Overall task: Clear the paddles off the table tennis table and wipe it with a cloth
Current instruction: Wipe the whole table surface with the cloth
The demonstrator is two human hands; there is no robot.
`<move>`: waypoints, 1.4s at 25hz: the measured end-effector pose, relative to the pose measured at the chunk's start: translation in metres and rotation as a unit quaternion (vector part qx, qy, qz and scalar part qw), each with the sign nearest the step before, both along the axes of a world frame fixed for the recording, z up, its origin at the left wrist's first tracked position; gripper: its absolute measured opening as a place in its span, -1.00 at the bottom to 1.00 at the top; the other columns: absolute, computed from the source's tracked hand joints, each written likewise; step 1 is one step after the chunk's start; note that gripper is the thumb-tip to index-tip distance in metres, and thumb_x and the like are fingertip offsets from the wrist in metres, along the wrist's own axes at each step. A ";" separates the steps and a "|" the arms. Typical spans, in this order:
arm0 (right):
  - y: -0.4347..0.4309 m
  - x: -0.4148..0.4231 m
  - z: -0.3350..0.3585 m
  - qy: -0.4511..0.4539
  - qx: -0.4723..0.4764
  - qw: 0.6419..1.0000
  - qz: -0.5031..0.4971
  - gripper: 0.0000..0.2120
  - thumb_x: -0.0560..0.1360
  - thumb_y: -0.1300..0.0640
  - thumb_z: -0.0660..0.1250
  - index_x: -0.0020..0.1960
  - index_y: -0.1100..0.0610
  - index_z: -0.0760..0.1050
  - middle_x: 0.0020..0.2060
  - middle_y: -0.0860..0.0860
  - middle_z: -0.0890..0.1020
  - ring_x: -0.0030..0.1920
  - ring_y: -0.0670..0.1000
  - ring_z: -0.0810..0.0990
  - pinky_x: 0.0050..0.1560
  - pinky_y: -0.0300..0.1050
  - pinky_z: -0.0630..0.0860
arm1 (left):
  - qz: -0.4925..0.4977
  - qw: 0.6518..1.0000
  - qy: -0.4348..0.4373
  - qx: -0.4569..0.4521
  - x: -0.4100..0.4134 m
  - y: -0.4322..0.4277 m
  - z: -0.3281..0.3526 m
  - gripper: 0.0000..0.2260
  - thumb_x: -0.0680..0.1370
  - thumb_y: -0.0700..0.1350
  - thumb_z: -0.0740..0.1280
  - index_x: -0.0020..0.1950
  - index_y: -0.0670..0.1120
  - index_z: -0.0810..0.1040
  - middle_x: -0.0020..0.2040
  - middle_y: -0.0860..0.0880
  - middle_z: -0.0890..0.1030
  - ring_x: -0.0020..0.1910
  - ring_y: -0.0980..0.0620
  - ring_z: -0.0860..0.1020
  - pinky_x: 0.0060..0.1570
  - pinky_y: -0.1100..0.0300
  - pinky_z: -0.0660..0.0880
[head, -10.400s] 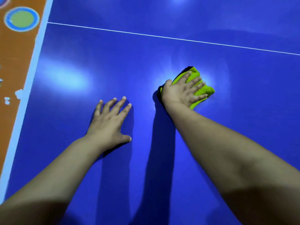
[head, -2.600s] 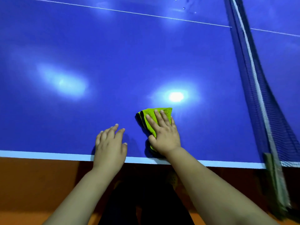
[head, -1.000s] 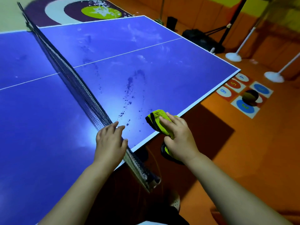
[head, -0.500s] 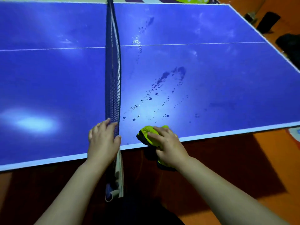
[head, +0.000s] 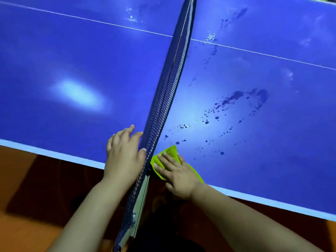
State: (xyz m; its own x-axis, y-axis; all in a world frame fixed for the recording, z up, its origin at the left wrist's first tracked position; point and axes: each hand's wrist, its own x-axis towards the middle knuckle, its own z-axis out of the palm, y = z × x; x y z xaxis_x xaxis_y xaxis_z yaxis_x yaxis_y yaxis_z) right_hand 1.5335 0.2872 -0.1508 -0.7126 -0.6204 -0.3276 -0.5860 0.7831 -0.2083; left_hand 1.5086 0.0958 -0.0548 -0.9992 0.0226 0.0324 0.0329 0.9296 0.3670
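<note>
Net post point(head: 141, 199): between the two wrists, overhanging the near edge.
Right hand point(head: 179, 176): flat, fingers spread, pressing a yellow-green cloth point(head: 171, 150) onto the table tennis table point(head: 72, 51) at its white edge.
Left hand point(head: 124, 157): fingers straight, laid flat, thumb against the net point(head: 169, 84).
Beyond the right fingertips: scattered dark spots point(head: 236, 98), possibly water drops.

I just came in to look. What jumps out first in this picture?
The bright green cloth pops most, pressed under the right hand at the near edge of the blue table, just right of the net. Beyond it, dark splatters trail across the tabletop. The left hand rests on the net's other side.
</note>
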 end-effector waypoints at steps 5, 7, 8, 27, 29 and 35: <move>0.013 -0.030 -0.018 0.029 -0.057 0.998 0.027 -0.35 0.40 -0.09 0.12 0.49 -0.07 0.25 0.50 0.04 0.26 0.50 0.10 0.20 0.42 0.21 -0.01 | 0.004 1.000 -0.014 -0.018 -0.045 0.015 -0.004 -0.61 0.47 -0.12 0.37 0.29 -0.08 0.48 0.40 -0.10 0.36 0.37 -0.14 0.27 0.37 -0.08 0.10; 0.015 -0.044 -0.020 0.033 -0.067 0.997 0.038 -0.36 0.40 -0.09 0.12 0.49 -0.07 0.24 0.50 0.04 0.25 0.51 0.09 0.17 0.43 0.20 -0.03 | 0.001 1.000 -0.013 -0.024 -0.057 0.021 -0.006 -0.61 0.45 -0.12 0.38 0.27 -0.07 0.49 0.39 -0.10 0.38 0.35 -0.12 0.29 0.37 -0.09 0.12; 0.017 -0.054 -0.021 0.028 -0.072 0.996 0.046 -0.35 0.40 -0.09 0.12 0.49 -0.07 0.25 0.50 0.04 0.25 0.51 0.09 0.17 0.43 0.20 -0.03 | 0.000 1.000 -0.012 -0.027 -0.063 0.026 -0.007 -0.61 0.43 -0.13 0.40 0.26 -0.08 0.50 0.37 -0.10 0.40 0.34 -0.12 0.30 0.36 -0.10 0.14; 0.100 -0.376 -0.039 0.121 -0.100 0.985 0.076 -0.31 0.36 -0.16 -0.06 0.44 -0.02 0.35 0.48 0.06 0.29 0.52 0.08 0.14 0.47 0.18 -0.05 | 0.060 0.994 0.007 -0.093 -0.235 0.157 -0.062 -0.58 0.31 -0.18 0.47 0.16 -0.11 0.56 0.23 -0.13 0.52 0.28 -0.05 0.29 0.37 0.00 0.03; 0.111 -0.413 -0.039 0.113 -0.070 0.989 0.061 -0.26 0.34 -0.20 -0.14 0.48 -0.06 0.28 0.52 0.03 0.19 0.54 0.03 0.03 0.49 0.13 -0.12 | 0.058 0.993 0.012 -0.097 -0.253 0.165 -0.069 -0.58 0.31 -0.18 0.46 0.16 -0.12 0.55 0.23 -0.13 0.51 0.29 -0.07 0.30 0.37 -0.02 0.04; 0.140 -0.516 -0.038 0.106 -0.040 0.993 -0.006 -0.32 0.37 -0.15 -0.02 0.49 -0.08 0.24 0.54 0.01 0.13 0.54 -0.01 -0.02 0.49 0.12 -0.07 | 0.065 0.992 0.020 -0.105 -0.281 0.188 -0.085 -0.61 0.33 -0.17 0.45 0.16 -0.12 0.55 0.24 -0.14 0.51 0.29 -0.12 0.36 0.38 -0.04 0.05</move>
State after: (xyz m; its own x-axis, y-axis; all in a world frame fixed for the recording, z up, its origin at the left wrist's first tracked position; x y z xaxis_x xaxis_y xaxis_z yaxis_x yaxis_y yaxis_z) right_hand 1.0177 0.4268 -0.1885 -0.7680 -0.6295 -0.1183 -0.6142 0.7762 -0.1428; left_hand 1.2271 0.2833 -0.1394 -0.9921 -0.0967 0.0803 -0.0824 0.9828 0.1650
